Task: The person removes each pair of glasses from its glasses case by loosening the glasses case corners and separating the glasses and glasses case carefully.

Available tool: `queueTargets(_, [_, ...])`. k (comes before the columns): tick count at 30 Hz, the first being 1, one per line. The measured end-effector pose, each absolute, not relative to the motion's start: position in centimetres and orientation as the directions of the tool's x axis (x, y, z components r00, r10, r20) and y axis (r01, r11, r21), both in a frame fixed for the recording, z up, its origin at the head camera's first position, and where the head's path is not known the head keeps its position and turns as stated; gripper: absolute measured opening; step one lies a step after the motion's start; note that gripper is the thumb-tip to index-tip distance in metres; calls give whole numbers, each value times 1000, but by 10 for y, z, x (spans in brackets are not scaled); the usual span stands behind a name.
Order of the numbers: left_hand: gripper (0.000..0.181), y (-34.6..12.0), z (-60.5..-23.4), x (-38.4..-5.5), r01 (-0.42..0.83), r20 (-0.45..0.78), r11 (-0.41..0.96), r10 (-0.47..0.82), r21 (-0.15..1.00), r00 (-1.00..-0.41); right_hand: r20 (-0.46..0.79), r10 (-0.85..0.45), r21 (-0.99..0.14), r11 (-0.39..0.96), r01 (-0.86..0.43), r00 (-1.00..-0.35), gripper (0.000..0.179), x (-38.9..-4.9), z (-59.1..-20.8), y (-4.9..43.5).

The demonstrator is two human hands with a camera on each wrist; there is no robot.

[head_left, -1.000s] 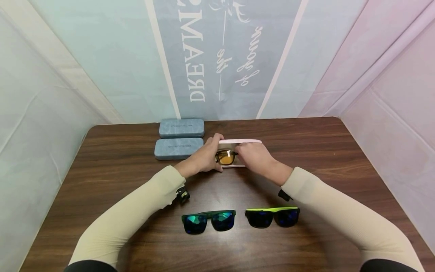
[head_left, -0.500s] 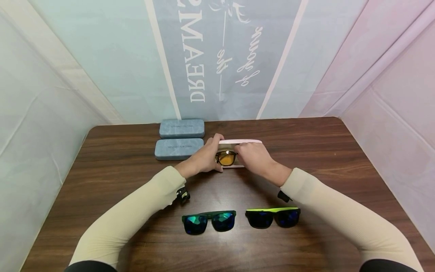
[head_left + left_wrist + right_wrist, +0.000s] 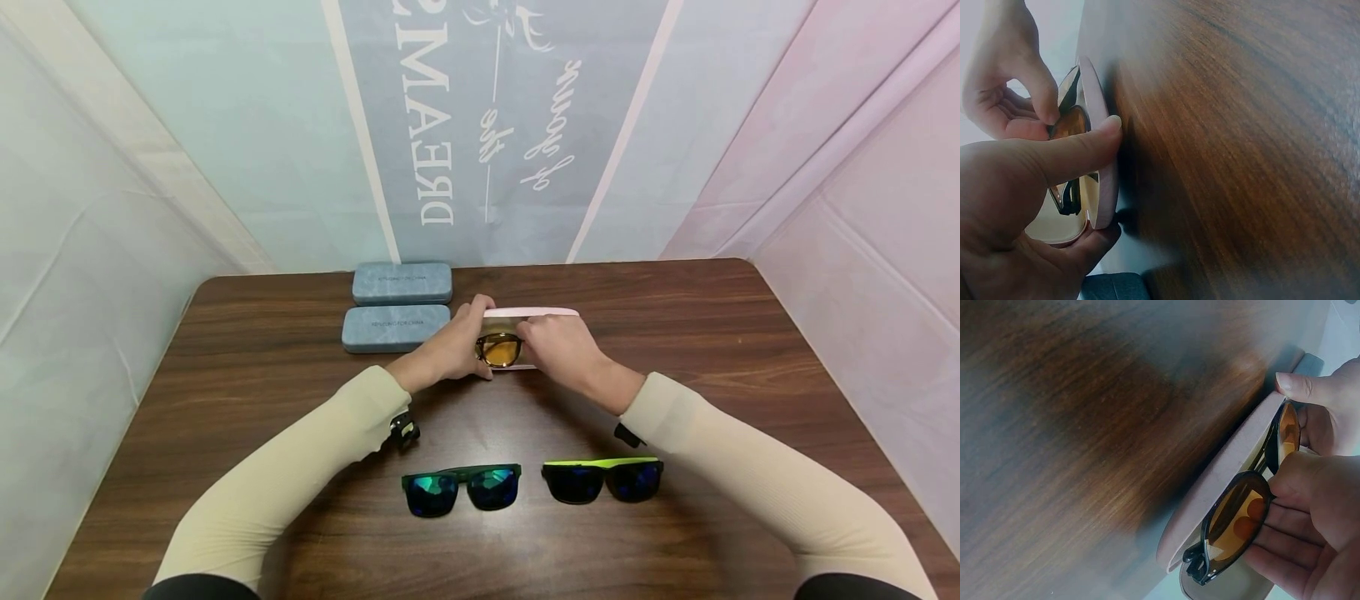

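Note:
A pink glasses case (image 3: 534, 312) lies open near the back of the table. My left hand (image 3: 450, 343) grips its left end, and in the left wrist view the thumb presses over the front edge of the pink case (image 3: 1107, 197). Black-framed glasses with amber lenses (image 3: 499, 351) are at the case's opening, tilted in the right wrist view. At their bridge, my right hand (image 3: 564, 348) pinches the amber glasses (image 3: 1230, 519) between thumb and fingers. Part of the right-hand lens is hidden behind the right hand in the head view.
Two blue glasses cases (image 3: 397, 328) sit shut, one behind the other, left of my left hand. Nearer me lie green-mirrored sunglasses (image 3: 461, 490) and dark sunglasses with lime temples (image 3: 602, 482). A printed cloth (image 3: 487, 125) hangs behind the brown table (image 3: 300, 500).
The amber glasses have shifted and tilted very slightly, with their visible lens a little lower in view. My right hand has edged slightly left; my left hand keeps its grip on the case.

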State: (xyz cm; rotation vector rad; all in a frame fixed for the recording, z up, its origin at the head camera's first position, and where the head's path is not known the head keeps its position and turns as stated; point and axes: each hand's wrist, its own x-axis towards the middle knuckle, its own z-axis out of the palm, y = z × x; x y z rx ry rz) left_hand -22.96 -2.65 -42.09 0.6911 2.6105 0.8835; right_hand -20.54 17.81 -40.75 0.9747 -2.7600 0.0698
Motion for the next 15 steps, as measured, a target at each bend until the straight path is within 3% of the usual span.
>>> queueTargets(15, [98,-27,-422,-231,343,-116,688,527,639,-842,210,-579,10,807,-591,-788,12,-204,-407,181])
